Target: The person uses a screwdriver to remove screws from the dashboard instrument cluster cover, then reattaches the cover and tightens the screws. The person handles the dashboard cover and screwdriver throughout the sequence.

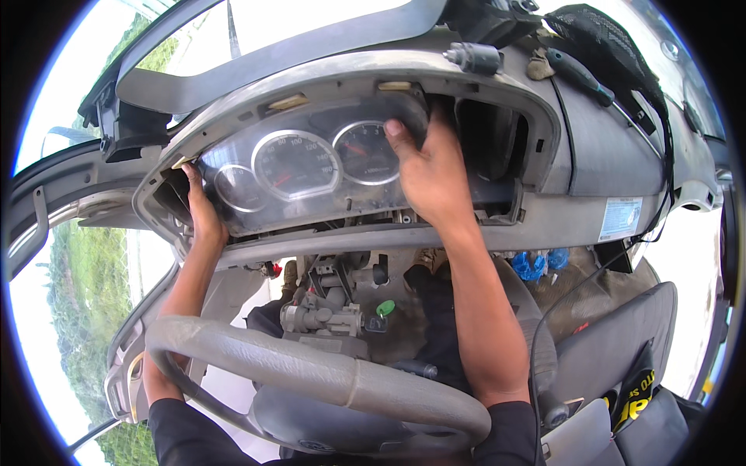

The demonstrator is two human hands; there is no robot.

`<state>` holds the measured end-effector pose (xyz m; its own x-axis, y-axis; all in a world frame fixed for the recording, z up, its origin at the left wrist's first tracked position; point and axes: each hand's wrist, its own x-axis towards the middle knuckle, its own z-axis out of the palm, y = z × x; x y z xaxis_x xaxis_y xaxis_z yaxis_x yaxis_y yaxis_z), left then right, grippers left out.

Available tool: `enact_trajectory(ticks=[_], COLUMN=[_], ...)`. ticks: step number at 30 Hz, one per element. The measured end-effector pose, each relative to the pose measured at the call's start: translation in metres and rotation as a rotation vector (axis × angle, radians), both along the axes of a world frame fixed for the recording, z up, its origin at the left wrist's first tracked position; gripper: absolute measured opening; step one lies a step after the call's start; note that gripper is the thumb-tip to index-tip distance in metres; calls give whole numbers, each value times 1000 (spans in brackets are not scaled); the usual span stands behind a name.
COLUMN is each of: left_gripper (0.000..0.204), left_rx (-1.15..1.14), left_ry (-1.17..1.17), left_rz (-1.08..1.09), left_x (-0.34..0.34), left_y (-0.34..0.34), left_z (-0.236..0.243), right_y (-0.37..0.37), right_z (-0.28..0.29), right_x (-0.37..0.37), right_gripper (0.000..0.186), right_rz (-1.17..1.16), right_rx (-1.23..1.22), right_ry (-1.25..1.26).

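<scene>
A vehicle's instrument cluster (311, 203), with round dials behind a clear dusty lens, sits tilted inside the grey dashboard opening. At its left end my left hand (203, 211) grips the edge, thumb pointing up and fingers mostly hidden. My right hand (437, 175) holds the right end, thumb over the front of the lens and fingers reaching behind, out of sight. A gap shows along the cluster's lower edge. Below my arms lies the steering wheel (311, 365), with the bare steering column (322, 317) in front of it.
A detached grey trim panel (272, 58) lies across the dash top. Nearby are a black cylindrical part (474, 57), a screwdriver (579, 76) and black mesh cloth (606, 35). A cable (571, 299) hangs down on the right. A green-tagged key (385, 307) hangs by the column.
</scene>
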<state>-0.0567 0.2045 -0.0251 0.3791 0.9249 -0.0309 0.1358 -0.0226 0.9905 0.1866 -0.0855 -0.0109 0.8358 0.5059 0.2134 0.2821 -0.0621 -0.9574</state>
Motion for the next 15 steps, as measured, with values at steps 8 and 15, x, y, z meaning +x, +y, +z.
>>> enact_trajectory(ticks=[8,15], left_gripper=[117,123], left_rx=[6,-78], left_ry=[-97,-163], left_rz=[-125,-119], left_x=[10,-14], left_y=[-16,31], left_z=[15,-1], right_y=[8,18], right_z=[15,14], right_x=[0,-4], right_gripper=[77,87], right_rz=[-97,-186], right_rx=[2,-129], right_ry=[-26,-52])
